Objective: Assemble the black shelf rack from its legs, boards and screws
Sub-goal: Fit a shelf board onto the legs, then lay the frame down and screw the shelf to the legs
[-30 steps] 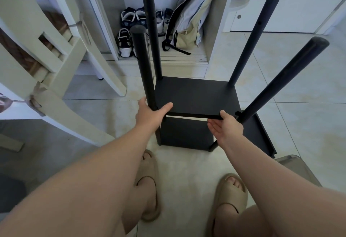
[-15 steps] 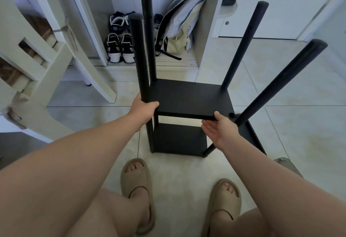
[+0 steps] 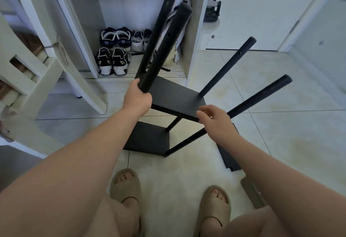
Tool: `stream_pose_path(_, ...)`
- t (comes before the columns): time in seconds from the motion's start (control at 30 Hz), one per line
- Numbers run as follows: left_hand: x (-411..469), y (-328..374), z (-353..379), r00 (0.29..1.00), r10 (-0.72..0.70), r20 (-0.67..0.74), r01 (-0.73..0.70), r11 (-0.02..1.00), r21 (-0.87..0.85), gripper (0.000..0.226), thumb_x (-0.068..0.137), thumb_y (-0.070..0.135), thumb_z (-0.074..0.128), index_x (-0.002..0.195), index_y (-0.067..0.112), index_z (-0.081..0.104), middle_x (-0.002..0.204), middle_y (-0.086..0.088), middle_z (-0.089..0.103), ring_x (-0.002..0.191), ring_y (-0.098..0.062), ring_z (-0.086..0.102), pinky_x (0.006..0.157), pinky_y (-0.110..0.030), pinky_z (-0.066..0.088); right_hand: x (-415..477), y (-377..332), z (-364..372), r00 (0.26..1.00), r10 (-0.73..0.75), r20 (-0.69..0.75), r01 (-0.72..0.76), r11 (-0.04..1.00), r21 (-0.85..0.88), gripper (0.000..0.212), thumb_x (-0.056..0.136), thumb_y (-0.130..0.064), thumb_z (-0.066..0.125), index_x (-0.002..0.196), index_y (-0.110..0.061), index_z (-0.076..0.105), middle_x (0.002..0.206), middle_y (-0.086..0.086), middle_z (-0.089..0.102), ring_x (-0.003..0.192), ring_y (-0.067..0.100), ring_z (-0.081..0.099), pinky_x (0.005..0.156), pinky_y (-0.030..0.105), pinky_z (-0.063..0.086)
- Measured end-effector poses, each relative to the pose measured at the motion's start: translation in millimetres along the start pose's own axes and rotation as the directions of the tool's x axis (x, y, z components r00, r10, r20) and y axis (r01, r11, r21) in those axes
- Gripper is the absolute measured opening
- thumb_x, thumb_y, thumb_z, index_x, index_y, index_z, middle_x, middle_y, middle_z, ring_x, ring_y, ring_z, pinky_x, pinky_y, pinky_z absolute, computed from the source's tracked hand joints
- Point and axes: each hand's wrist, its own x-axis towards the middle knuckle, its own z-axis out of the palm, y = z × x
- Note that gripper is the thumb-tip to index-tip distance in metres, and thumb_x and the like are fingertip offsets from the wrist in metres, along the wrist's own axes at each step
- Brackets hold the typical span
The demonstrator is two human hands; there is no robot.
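**Rack tips over to the right**

The black shelf rack, which stood square on the tiled floor a second ago, now leans well to the right, its four legs fanning out that way. It rests on the lower board, which sits askew on the floor in front of the person's feet. The upper board slopes down with the lean.

The left hand has shifted from the board's corner to the near-left leg and wraps round it just above the upper board, steering the tilt. The right hand has left its palm-up hold under the board edge. It now hangs palm down over the front right corner and the near-right leg, fingers loosely curled; whether it pinches anything I cannot tell.

A spare board lies flat on the floor just right of the rack. Small open holes show high on the legs, so a tier probably remains to fit, and the tilt looks like turning the frame for that.
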Motion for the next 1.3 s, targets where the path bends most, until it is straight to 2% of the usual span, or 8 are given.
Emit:
stream_pose_path(0.13,-6.2,19.7,17.1,0.999,0.038,0.006,-0.038,0.993,0.110,0.066,0.091,0.007,0.050,0.152,0.024,0.031,0.123,-0.009,0.055,0.101,-0.027,0.057,0.070,-0.033,0.047,-29.1,-8.6,-33.1,0.902,-0.420,-0.100,0.402,0.902,-0.159,0.025,0.100,-0.021,0.059,0.124,-0.019,0.066,0.112,-0.013,0.068,0.105,0.004,0.062,0.090,0.026,0.053)
stream_pose_path(0.23,-8.1,30.2,29.5,0.997,0.077,-0.003,-0.074,0.972,0.221,0.068,0.091,0.007,0.054,0.153,0.019,0.029,0.131,-0.013,0.055,0.114,-0.033,0.055,0.094,-0.046,0.050,-46.8,-7.3,-50.3,0.697,-0.692,-0.188,0.611,0.710,-0.350,0.026,0.097,-0.010,0.060,0.121,-0.006,0.068,0.114,0.001,0.069,0.109,0.020,0.061,0.091,0.038,0.053)
stream_pose_path(0.33,-8.6,34.7,44.4,0.995,0.102,-0.024,-0.087,0.936,0.340,0.071,0.091,0.011,0.059,0.154,0.018,0.026,0.136,-0.015,0.054,0.124,-0.037,0.052,0.102,-0.052,0.046,-51.4,-4.4,-58.4,0.502,-0.835,-0.224,0.680,0.542,-0.494,0.029,0.091,-0.006,0.063,0.119,0.000,0.069,0.118,0.010,0.068,0.112,0.031,0.062,0.096,0.043,0.047)
stream_pose_path(0.43,-9.4,31.5,59.7,0.991,0.131,-0.020,-0.108,0.883,0.456,0.072,0.090,0.015,0.061,0.153,0.018,0.027,0.131,-0.018,0.056,0.119,-0.039,0.054,0.096,-0.051,0.047,-48.9,0.0,-58.2,0.448,-0.852,-0.270,0.609,0.513,-0.605,0.034,0.087,-0.008,0.065,0.121,-0.005,0.070,0.131,0.011,0.064,0.127,0.035,0.055,0.105,0.046,0.038)
stream_pose_path(0.8,-20.9,-3.9,98.7,0.972,0.191,0.137,-0.231,0.660,0.715,0.081,0.085,0.022,0.071,0.151,0.021,0.023,0.112,-0.017,0.055,0.107,-0.035,0.053,0.097,-0.045,0.040,3.1,39.3,-40.8,0.909,-0.416,-0.020,0.213,0.507,-0.836,0.046,0.101,-0.038,0.053,0.145,-0.027,0.048,0.146,-0.003,0.052,0.145,0.027,0.036,0.119,0.064,-0.005)
stream_pose_path(1.0,-15.1,-22.3,112.8,0.971,0.169,0.168,-0.238,0.642,0.729,0.083,0.084,0.019,0.074,0.149,0.022,0.022,0.115,-0.016,0.055,0.107,-0.034,0.053,0.097,-0.044,0.038,39.2,62.1,-34.3,0.938,-0.307,0.161,0.299,0.484,-0.822,0.030,0.108,-0.037,0.039,0.135,-0.028,0.048,0.122,-0.002,0.061,0.108,0.028,0.055,0.104,0.043,0.033)
stream_pose_path(1.2,12.5,-26.6,107.6,0.869,-0.127,0.479,-0.156,0.847,0.507,0.131,0.070,0.040,0.089,0.157,0.029,-0.008,0.154,-0.013,0.037,0.136,-0.037,0.043,0.111,-0.049,0.039,64.0,101.9,-36.7,0.940,-0.262,0.219,0.332,0.554,-0.763,0.032,0.107,-0.031,0.046,0.138,-0.025,0.051,0.123,0.001,0.057,0.110,0.029,0.052,0.106,0.040,0.028)
stream_pose_path(1.3,24.5,-25.9,108.8,0.879,-0.207,0.429,0.015,0.912,0.411,0.113,0.082,0.057,0.074,0.158,0.018,0.001,0.162,-0.011,0.026,0.144,-0.035,0.034,0.114,-0.044,0.031,75.6,115.8,-35.9,0.940,-0.245,0.239,0.338,0.562,-0.755,0.031,0.106,-0.030,0.048,0.137,-0.024,0.053,0.121,0.001,0.058,0.110,0.029,0.052,0.108,0.038,0.026)
